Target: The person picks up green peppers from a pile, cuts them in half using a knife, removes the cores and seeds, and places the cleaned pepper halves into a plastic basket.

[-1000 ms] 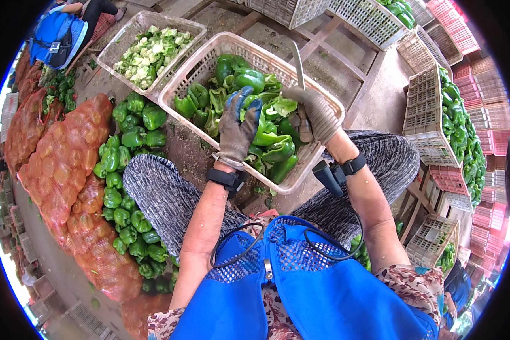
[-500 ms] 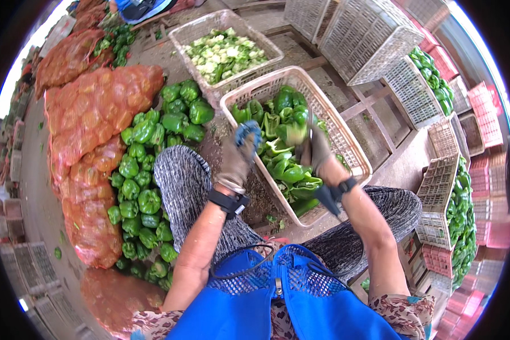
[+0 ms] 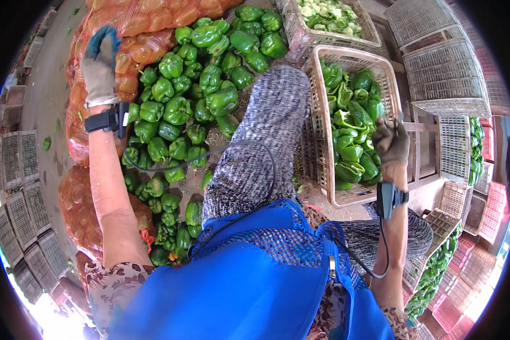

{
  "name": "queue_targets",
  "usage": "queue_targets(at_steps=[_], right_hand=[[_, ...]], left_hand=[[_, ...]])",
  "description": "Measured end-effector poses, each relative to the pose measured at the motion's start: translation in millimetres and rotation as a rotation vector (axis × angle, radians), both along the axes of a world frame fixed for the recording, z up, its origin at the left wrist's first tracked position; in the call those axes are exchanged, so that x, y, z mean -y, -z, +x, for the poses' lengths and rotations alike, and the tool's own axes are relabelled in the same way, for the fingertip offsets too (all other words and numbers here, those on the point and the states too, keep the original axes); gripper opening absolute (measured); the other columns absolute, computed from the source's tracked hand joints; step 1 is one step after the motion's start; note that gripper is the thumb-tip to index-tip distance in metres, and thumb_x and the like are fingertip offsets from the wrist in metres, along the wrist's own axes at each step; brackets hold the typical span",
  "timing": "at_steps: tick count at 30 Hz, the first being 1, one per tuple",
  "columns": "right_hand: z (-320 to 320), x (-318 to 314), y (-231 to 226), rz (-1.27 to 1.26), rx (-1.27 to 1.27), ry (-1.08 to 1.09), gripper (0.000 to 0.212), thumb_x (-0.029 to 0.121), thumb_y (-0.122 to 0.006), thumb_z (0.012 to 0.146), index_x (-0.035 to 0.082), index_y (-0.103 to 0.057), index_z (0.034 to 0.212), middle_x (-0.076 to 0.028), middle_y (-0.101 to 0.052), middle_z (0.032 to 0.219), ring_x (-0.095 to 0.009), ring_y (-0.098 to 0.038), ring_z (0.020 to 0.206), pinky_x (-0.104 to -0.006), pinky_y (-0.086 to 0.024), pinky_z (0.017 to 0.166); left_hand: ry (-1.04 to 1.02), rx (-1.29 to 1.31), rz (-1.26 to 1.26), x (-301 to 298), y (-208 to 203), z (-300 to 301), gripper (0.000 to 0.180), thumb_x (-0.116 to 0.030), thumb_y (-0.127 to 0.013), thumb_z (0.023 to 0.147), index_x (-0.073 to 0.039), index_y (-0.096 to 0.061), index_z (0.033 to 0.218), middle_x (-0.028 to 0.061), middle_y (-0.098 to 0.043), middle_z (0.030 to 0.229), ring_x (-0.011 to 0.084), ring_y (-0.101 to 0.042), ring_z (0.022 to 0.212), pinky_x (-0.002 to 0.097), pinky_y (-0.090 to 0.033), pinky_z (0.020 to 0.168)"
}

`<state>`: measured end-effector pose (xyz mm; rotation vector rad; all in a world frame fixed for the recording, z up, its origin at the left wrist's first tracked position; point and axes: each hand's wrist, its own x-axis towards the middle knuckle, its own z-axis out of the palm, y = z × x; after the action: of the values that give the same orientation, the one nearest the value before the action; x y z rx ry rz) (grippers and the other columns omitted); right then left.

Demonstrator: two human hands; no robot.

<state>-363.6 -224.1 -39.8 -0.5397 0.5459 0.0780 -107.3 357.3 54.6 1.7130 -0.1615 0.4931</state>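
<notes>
- While the left hand [image 3: 100,62] is stretched out to the far left of the head view, in a grey work glove with blue fingertips, its fingers are bent; whether they grasp anything, or touch the orange-red mesh sack [image 3: 147,48] behind them, I cannot tell.
- Between that hand and the grey speckled trouser leg [image 3: 269,119], a broad heap of whole, glossy green bell peppers [image 3: 175,110] lies on the ground, some against the sack.
- At the right edge of a pale plastic crate with slotted walls [image 3: 354,197], the right hand [image 3: 391,139], in a brownish-grey glove, has its fingers curled into a loose fist; what it may enclose is hidden.
- Inside that crate lie green peppers [image 3: 351,136], several plainly cut open with their hollow insides showing, heaped over much of the base.
- Just beyond it, a second pale plastic crate [image 3: 345,39] holds whitish-green chunks [image 3: 330,17], which look like pepper cores.
- As for progress, a fair share appears done, judging by the opened peppers in the one crate and the chunks in the other; what appears left is the large heap of whole peppers on the ground, none visibly cut.
</notes>
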Motion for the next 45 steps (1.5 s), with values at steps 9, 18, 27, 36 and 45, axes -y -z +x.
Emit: queue_targets(at_steps=[9,18,27,36,45], right_hand=[[-79,-65,-16,-0.175,-0.192,0.126,0.034,0.032,-0.047,0.097,0.004,-0.059,0.114,-0.012,-0.061,0.088,-0.008,-0.047,0.052,-0.0241,-0.039,0.047],[-101,-102,-16,-0.199,-0.365,0.197,0.032,0.029,-0.054,0.092,0.004,-0.06,0.111,-0.008,-0.063,0.082,-0.009,-0.043,0.048,-0.0242,-0.037,0.047],[-109,-120,-20,-0.194,-0.395,0.245,0.027,0.025,-0.055,0.091,0.004,-0.061,0.108,-0.009,-0.063,0.077,-0.01,-0.045,0.046,-0.0252,-0.036,0.043],[-96,-130,-29,-0.246,-0.399,0.268,0.027,0.024,-0.055,0.092,0.006,-0.058,0.111,-0.006,-0.06,0.074,-0.011,-0.045,0.044,-0.0253,-0.038,0.041],[-6,-146,-98,-0.399,0.014,0.108,0.034,0.027,-0.049,0.098,0.005,-0.054,0.124,-0.008,-0.065,0.075,-0.009,-0.044,0.038,-0.0213,-0.036,0.035]], left_hand=[[0.185,-0.379,1.051,55,213,-87,0.059,-0.034,-0.068,0.083,-0.002,-0.053,0.13,0.0245,-0.056,0.128,0.0346,-0.055,0.119,0.0395,-0.045,0.1],[0.484,-0.408,2.039,123,298,-61,0.097,-0.043,-0.068,0.081,-0.006,-0.014,0.152,0.0171,-0.029,0.153,0.0429,-0.047,0.124,0.0489,-0.051,0.086],[0.084,-0.829,1.016,131,293,-74,0.097,-0.04,-0.088,0.058,0.002,-0.041,0.132,0.0212,-0.054,0.127,0.0367,-0.054,0.114,0.0402,-0.049,0.094],[0.461,-0.735,-1.562,139,284,-92,0.067,-0.052,-0.069,0.078,-0.014,-0.051,0.13,0.008,-0.055,0.13,0.032,-0.058,0.11,0.0524,-0.053,0.085],[1.071,-0.422,-0.462,219,75,-59,0.058,-0.019,-0.071,0.078,-0.005,-0.05,0.13,0.0117,-0.061,0.12,0.0265,-0.059,0.111,0.0393,-0.05,0.095]])
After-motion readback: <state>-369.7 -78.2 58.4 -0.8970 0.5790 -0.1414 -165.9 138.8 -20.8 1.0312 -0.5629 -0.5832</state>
